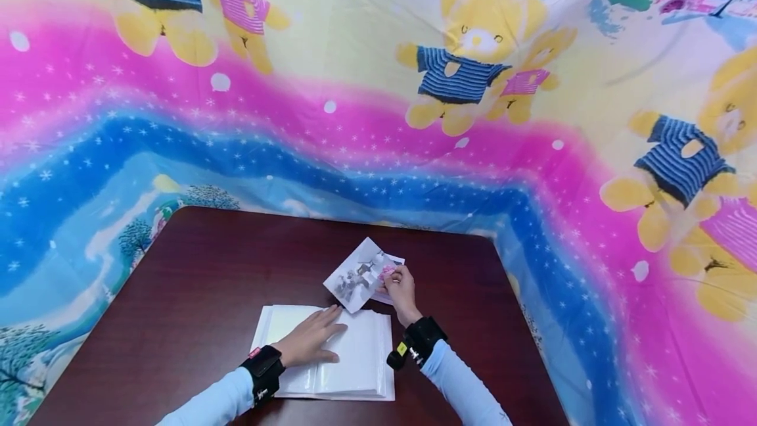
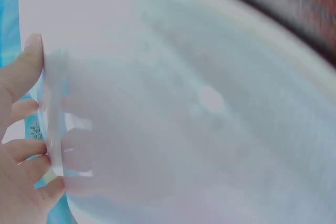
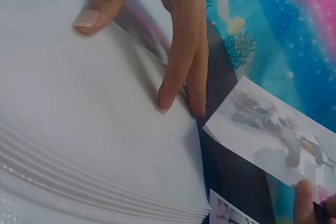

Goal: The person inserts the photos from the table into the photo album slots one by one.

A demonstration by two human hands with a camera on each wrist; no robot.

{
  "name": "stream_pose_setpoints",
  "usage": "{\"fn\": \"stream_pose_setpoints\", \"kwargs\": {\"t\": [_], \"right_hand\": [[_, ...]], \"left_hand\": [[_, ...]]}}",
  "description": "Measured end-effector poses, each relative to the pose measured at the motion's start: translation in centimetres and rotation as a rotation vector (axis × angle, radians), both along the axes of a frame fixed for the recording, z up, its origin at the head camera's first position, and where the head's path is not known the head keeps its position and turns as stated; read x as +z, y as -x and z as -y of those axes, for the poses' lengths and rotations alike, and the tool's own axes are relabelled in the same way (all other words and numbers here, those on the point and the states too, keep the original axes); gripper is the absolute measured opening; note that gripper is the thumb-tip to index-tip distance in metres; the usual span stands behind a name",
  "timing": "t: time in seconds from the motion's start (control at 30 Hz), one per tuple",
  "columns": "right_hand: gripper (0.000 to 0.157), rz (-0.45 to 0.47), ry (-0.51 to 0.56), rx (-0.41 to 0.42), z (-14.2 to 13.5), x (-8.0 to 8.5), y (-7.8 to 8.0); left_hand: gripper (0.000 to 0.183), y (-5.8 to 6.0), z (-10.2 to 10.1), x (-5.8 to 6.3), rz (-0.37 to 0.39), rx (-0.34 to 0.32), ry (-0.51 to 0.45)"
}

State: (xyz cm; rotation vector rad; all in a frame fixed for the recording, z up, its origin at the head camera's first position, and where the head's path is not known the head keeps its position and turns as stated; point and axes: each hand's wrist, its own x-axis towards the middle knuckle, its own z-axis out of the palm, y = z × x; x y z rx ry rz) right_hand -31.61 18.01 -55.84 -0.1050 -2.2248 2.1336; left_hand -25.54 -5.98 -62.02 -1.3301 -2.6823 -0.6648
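Observation:
An album (image 1: 361,360) lies spread open on the table, with white pages in clear sleeves. My left hand (image 1: 312,339) rests on it around the middle, fingers reaching to the far edge; the right wrist view shows thumb and fingers (image 3: 181,51) extended on a page and its clear sleeve. Just beyond the album, my right hand (image 1: 402,291) pinches a picture card (image 1: 353,276) by its right side. The card is tilted and shows a greyish drawing of an animal, with a pink patch near the fingertips. More cards (image 1: 381,297) lie partly hidden beneath it.
The dark reddish-brown table (image 1: 195,321) extends around the album. Behind and beside it hangs a cloth (image 1: 331,143) printed with teddy bears, meeting the table's far edge. Black bands with small devices (image 1: 422,340) are strapped on both wrists.

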Motion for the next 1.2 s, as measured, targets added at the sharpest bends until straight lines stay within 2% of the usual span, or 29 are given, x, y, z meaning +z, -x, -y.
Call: {"fn": "stream_pose_setpoints", "kwargs": {"t": [0.1,0.3,0.47,0.63,0.87,1.0,1.2], "right_hand": [[0.020,0.015,0.006,-0.026,0.4,-0.3,0.3],[0.017,0.007,-0.008,-0.103,0.2,-2.6,1.5],[0.018,-0.015,-0.060,-0.108,-0.1,-3.7,1.4],[0.022,-0.025,-0.103,-0.057,-0.6,-4.3,1.3],[0.054,-0.105,-0.233,0.080,-1.5,-4.3,1.8],[0.054,-0.145,-0.327,0.113,-1.6,-4.1,2.2],[0.051,-0.174,-0.432,0.187,-1.8,-3.9,2.8]], "left_hand": [[0.060,0.0,0.0,0.1,-0.023,-0.003,0.019],[0.057,-0.2,-0.1,-0.6,-0.069,0.002,-0.013],[0.057,-0.2,-0.1,-1.0,-0.094,0.006,-0.022],[0.056,-0.2,0.0,-1.0,-0.093,0.013,-0.024],[0.057,-0.2,0.1,-0.8,-0.068,0.012,-0.022],[0.058,-0.2,0.1,-0.8,-0.054,0.010,-0.021],[0.060,-0.2,0.0,-0.5,0.023,0.039,0.034]]}}
